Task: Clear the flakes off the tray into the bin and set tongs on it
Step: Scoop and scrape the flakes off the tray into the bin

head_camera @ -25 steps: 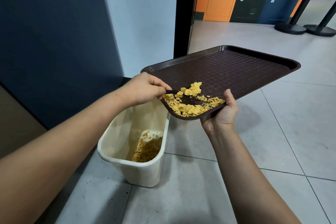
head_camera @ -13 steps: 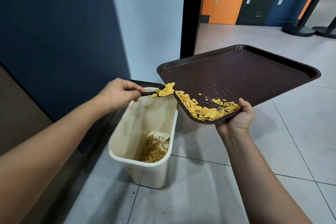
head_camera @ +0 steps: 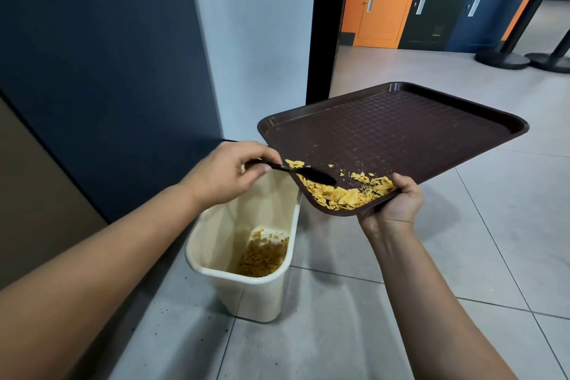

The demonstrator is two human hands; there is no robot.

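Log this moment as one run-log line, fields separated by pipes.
left hand holds black utensil on flakes | right hand grips tilted tray | bin below, flakes inside | clearing unfinished

My right hand (head_camera: 393, 205) is gripping the tilted tray's (head_camera: 401, 133) near edge while my left hand (head_camera: 226, 174) is pinching black tongs (head_camera: 303, 174) among the flakes (head_camera: 342, 196), the bin (head_camera: 246, 256) sitting below.

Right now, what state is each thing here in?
Tray: tilted, lower corner over the bin, flakes not yet cleared.
Flakes: heaped at the tray's low edge.
Bin: upright, some flakes inside.
Black utensil: lying across the flakes.
Left hand: pinching the utensil.
Right hand: gripping the tray's edge.
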